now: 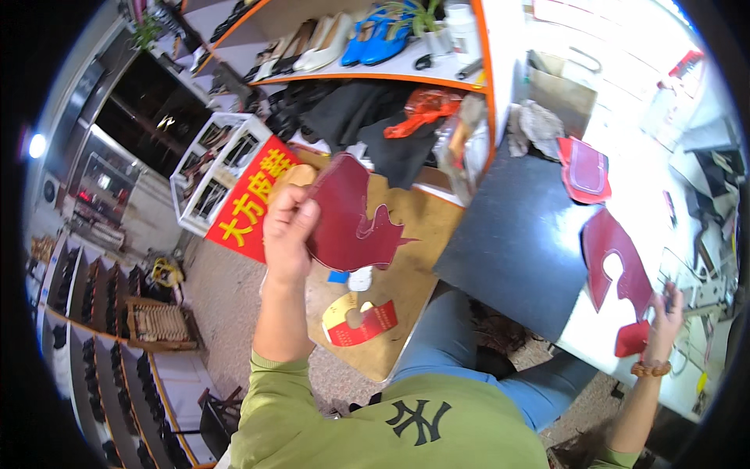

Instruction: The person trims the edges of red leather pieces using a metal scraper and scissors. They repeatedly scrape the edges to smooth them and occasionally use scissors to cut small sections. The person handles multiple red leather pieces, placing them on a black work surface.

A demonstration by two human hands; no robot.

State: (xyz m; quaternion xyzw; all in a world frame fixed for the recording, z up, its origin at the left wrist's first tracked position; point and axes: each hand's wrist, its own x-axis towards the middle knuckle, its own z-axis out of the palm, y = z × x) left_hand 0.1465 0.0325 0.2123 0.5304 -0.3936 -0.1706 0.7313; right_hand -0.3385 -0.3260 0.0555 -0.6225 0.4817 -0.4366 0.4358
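Observation:
My left hand point(287, 233) is closed on a dark red leather piece point(342, 223), thumb in front, holding it up above a tan table. The piece has a curved cut-out and a jagged point on its right edge. My right hand point(664, 319) reaches over the white worktop at the right, its fingers stretched out and nothing visible held. Beside it lie a small red piece point(631, 338) and a dark red leather piece point(600, 254) with a curved notch. Farther back rest red layered pieces with a maroon panel point(586, 168).
A black mat point(508, 234) covers part of the white worktop point(582, 332). On the tan table point(373, 361) lies a red-and-yellow cut card point(367, 324). Shoes stand on an orange-edged shelf point(359, 74) ahead. A red sign point(251, 205) leans against a white rack. Shoe shelves point(101, 305) fill the left.

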